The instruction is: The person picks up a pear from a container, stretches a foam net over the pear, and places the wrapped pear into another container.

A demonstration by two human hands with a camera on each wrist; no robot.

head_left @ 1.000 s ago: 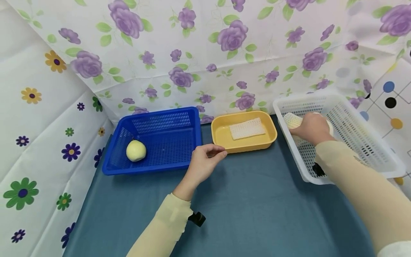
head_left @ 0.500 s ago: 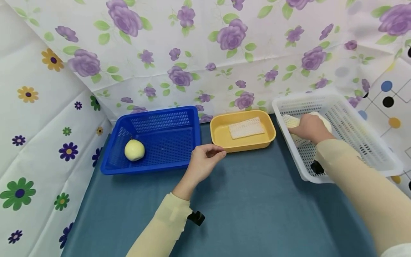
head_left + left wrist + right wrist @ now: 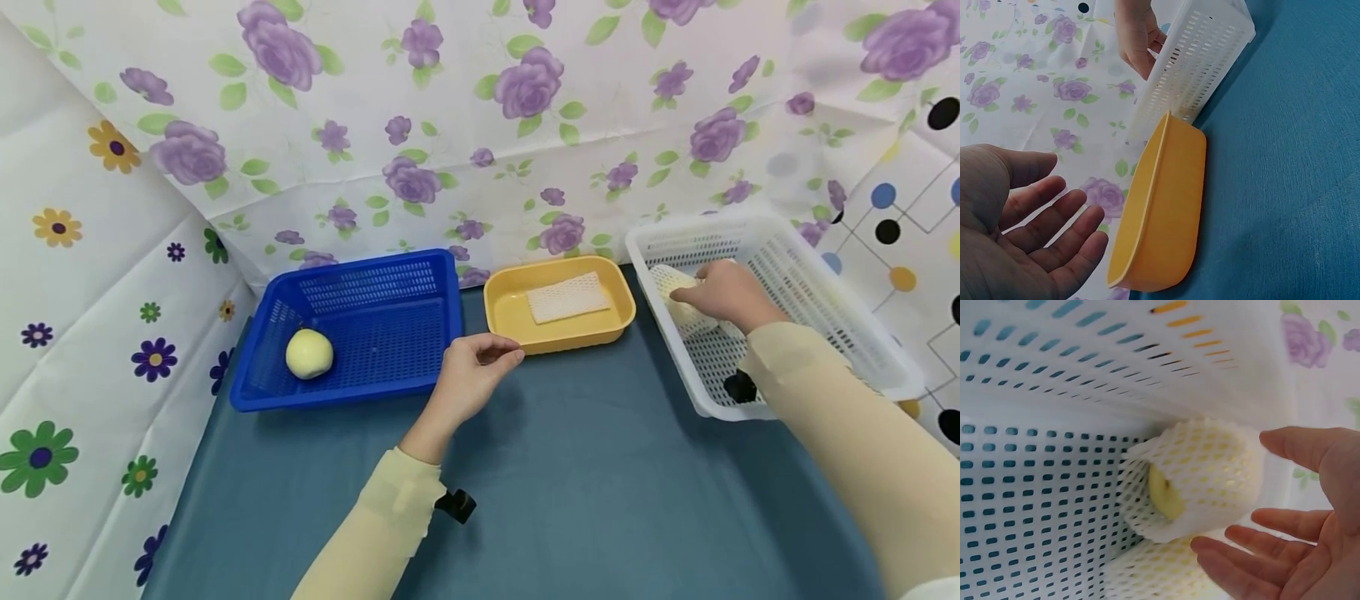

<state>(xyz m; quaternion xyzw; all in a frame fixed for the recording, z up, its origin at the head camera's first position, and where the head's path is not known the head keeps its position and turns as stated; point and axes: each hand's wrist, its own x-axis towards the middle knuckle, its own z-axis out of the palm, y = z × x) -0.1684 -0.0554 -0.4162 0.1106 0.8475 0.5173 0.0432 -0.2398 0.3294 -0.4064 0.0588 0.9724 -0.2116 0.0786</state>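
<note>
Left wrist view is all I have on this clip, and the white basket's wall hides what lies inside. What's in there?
Observer: Two pale yellow fruits in white foam nets, seen in the right wrist view.

Operator: Does the right hand grip either one?

Observer: No; in the right wrist view its fingers curl round neither. Whether they touch, I can't tell.

Operator: And the yellow tray, is anything in it?

Observer: Yes, the head view shows a flat foam net lying on its floor.
</note>
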